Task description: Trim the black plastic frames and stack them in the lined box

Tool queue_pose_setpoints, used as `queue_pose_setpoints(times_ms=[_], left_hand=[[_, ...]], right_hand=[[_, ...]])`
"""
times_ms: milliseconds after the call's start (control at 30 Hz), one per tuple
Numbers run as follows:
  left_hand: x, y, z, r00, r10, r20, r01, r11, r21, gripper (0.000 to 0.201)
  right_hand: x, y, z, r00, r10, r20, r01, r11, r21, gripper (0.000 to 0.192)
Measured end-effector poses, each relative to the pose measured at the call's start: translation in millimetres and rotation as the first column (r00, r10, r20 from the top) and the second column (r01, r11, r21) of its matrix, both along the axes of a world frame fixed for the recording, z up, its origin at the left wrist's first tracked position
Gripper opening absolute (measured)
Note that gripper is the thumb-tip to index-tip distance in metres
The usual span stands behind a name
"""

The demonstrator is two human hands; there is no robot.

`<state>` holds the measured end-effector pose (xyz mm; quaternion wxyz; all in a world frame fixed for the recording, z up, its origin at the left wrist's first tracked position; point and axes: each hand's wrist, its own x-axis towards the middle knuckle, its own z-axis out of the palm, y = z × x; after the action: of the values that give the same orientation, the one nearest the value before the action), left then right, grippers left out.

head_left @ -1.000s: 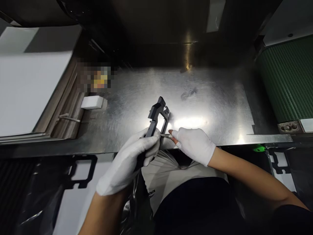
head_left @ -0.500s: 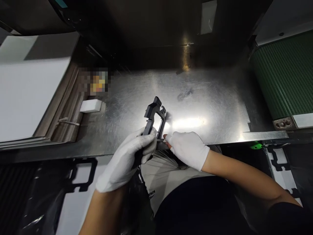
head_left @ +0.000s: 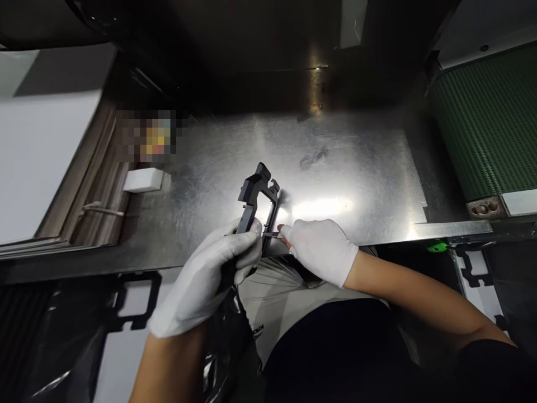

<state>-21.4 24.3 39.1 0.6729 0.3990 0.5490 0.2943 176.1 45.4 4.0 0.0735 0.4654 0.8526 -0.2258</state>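
Note:
My left hand, in a white glove, is closed around the lower part of a black plastic frame. The frame stands tilted above the metal table's front edge, and its opening faces right. My right hand, gloved with bare fingertips showing, pinches a small knife with a thin metal blade. Its blade points left to the inner edge of the frame, close to my left fingers; whether it touches I cannot tell. My palm hides the knife's handle.
A scratched metal table lies beneath. On the left are stacked cardboard sheets and a white block. A green conveyor belt runs at right. Similar black frames lie on white sheets below the table edge.
The view has shifted slightly, moving the surroundings left. The blade shows a little more between my right fingers and the frame. Both hands keep their grips.

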Motion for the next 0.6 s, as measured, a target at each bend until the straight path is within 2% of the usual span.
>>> queue_pose_setpoints(times_ms=[133,300,400,500,600], left_hand=[[0,0,0.3,1.000,-0.011,-0.002,0.011,1.000,0.019,0.023],[2,2,-0.7,1.000,-0.022,-0.002,0.022,0.999,0.035,0.027],[-5,-1,-4.2,0.999,0.046,0.028,-0.047,0.998,0.030,0.022],[-17,-11,-8.6,0.965,0.198,0.174,-0.200,0.980,-0.007,0.020],[-24,-27,-13.0,0.867,0.291,0.406,-0.285,0.955,-0.075,0.022]], right_hand=[[1,4,2.0,0.999,-0.042,0.016,0.041,0.999,0.026,0.036],[0,7,7.1,1.000,0.000,0.031,0.000,1.000,-0.002,0.034],[6,7,10.2,0.997,-0.063,0.045,0.061,0.997,0.051,0.038],[19,9,9.8,0.975,-0.215,0.060,0.208,0.973,0.104,0.041],[30,14,4.8,0.936,-0.340,0.086,0.328,0.936,0.131,0.039]])
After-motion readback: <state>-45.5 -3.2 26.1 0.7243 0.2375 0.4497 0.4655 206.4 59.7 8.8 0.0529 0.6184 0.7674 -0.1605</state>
